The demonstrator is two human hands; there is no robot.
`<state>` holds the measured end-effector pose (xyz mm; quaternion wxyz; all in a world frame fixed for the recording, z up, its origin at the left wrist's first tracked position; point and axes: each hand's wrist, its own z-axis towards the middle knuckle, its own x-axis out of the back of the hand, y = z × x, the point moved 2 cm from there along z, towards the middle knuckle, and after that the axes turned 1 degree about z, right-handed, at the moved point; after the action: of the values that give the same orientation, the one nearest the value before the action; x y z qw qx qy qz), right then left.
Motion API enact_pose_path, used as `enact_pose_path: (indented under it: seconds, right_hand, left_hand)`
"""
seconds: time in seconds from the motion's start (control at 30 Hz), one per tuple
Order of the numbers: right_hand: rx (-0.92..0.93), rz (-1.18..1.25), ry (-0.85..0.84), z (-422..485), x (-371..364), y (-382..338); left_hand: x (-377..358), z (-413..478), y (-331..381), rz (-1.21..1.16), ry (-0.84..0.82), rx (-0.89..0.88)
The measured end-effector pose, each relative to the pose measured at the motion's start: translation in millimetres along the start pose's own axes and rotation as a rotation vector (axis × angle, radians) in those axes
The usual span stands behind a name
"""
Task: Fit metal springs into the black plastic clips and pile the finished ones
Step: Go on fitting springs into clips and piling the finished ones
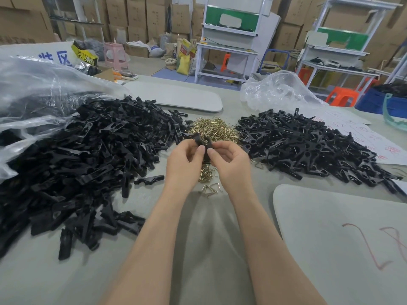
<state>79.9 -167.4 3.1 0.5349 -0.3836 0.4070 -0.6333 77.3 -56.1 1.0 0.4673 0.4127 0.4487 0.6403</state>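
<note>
My left hand (184, 164) and my right hand (229, 162) meet above the middle of the table, and both pinch one black plastic clip (203, 140) between thumbs and fingers. Behind the hands lies a heap of brass-coloured metal springs (214, 128). A few loose springs (210, 187) lie on the table under the hands. A large pile of black clip pieces (88, 155) spreads to the left. On the right sits a pile of black clips with springs showing (308, 148). Whether a spring sits in the held clip is hidden by my fingers.
A clear plastic bag (33, 91) lies at the far left, another crumpled bag (277, 89) at the back right. Grey boards lie ahead (176, 96) and at the near right (343, 238). Papers with red writing (374, 139) lie at the right. Workbenches, stools and cartons stand beyond the table.
</note>
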Motion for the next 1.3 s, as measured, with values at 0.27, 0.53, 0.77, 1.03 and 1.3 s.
enact_pose_path:
  seconds: [0.27,0.53,0.77,1.03,1.3]
  right_hand:
    - [-0.074,0.121,0.019,1,2,2]
    - [-0.051,0.068,0.011,2,3,0]
    - [-0.053,0.023,0.059,2,8,-3]
    - [-0.079,0.039,0.017,2,9,-3]
    - [-0.259,0.360,-0.148,2,7,-7]
  left_hand:
    - [1,2,-5,-0.065,-0.013,0.066]
    - [-2,2,-5,-0.076,-0.084,0.069]
    - [-2,2,-4,-0.047,-0.075,0.096]
    - [0,-1,-3,-0.141,-0.122,0.070]
    - [6,-3,2,-0.434,-0.191,0.249]
